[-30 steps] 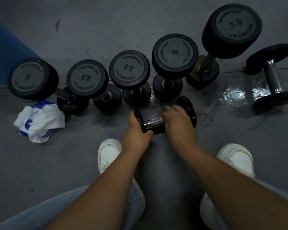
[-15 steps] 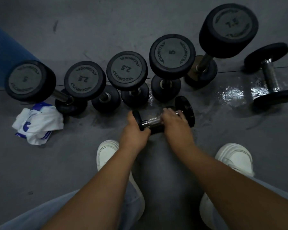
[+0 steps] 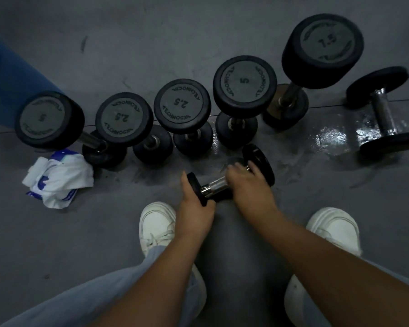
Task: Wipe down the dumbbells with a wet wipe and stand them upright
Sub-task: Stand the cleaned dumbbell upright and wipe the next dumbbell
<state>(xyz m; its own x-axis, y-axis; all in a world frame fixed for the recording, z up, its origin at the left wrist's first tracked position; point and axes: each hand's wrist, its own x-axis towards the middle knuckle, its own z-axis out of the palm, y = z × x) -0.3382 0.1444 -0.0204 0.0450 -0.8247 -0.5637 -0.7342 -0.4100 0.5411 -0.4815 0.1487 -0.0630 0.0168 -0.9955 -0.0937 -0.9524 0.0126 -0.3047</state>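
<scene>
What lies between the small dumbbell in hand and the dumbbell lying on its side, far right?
Head view: only grey floor with a wet, shiny patch between small dumbbell and lying dumbbell.

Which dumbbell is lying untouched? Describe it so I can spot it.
Follow the row of upright dumbbells to its right end, past the 7.5 dumbbell. There, by the wet floor patch, a large dumbbell lies on its side, chrome handle showing, no hand on it.

Dark grey matte floor (image 3: 57, 244), scuffed, w/ thin dark seam line (image 3: 328, 106) running left-right. Wet glossy patch (image 3: 333, 135) on right side reflects light. Blurred blue shape (image 3: 7, 90) upper left, can't tell what. Dim lighting overall.
</scene>
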